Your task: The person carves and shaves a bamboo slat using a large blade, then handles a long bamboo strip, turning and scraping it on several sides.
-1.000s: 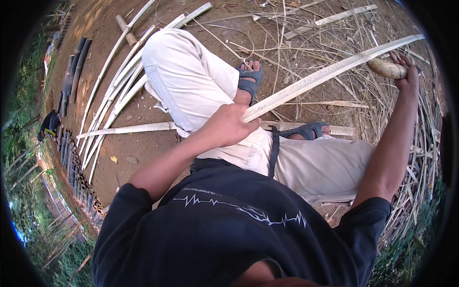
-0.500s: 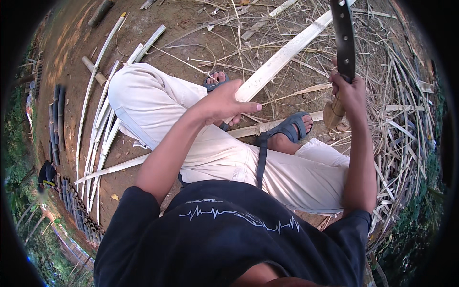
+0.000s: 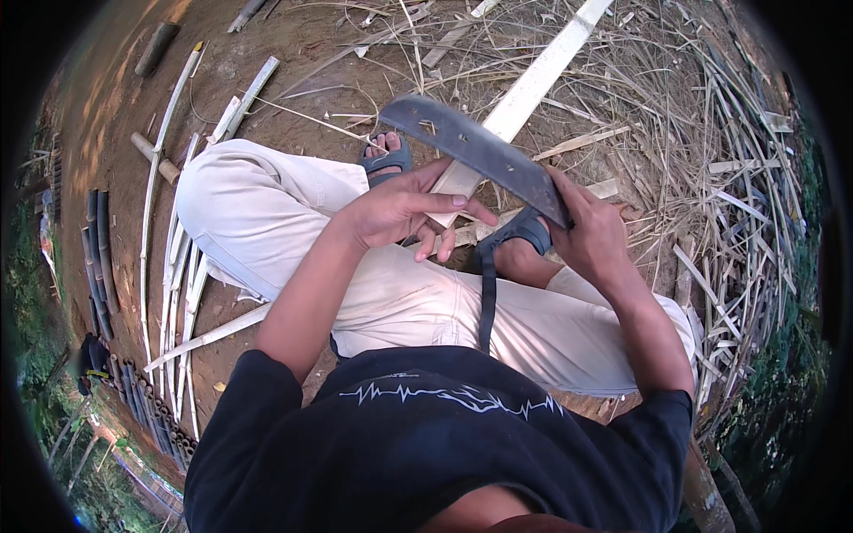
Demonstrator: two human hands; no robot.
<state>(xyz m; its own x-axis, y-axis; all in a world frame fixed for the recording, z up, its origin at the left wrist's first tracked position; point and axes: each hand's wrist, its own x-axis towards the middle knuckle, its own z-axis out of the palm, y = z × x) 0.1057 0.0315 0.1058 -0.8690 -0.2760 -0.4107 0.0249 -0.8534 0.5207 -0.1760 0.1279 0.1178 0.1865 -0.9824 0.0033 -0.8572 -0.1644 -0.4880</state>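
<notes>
My left hand [image 3: 410, 207] is closed round the near end of a long pale bamboo strip [image 3: 524, 98], thumb on top and fingertips below. From there the strip slants away to the far right. In my right hand [image 3: 588, 226] is a machete [image 3: 480, 151] with a broad dark blade and a row of holes. Its blade lies across the strip, just beyond my left hand, pointing to the far left. Whether the edge touches the strip I cannot tell. The machete's handle is hidden by my right hand.
Several split bamboo strips [image 3: 182, 275] lie on the ground to my left, near dark bamboo poles [image 3: 104, 258]. A large heap of shavings [image 3: 729, 222] spreads on the right. My sandalled feet [image 3: 524, 235] are just beyond the strip's near end.
My right hand has brought the machete from upright at the right down and leftward across the strip. The strip's near end has shifted slightly nearer and left with my left hand.
</notes>
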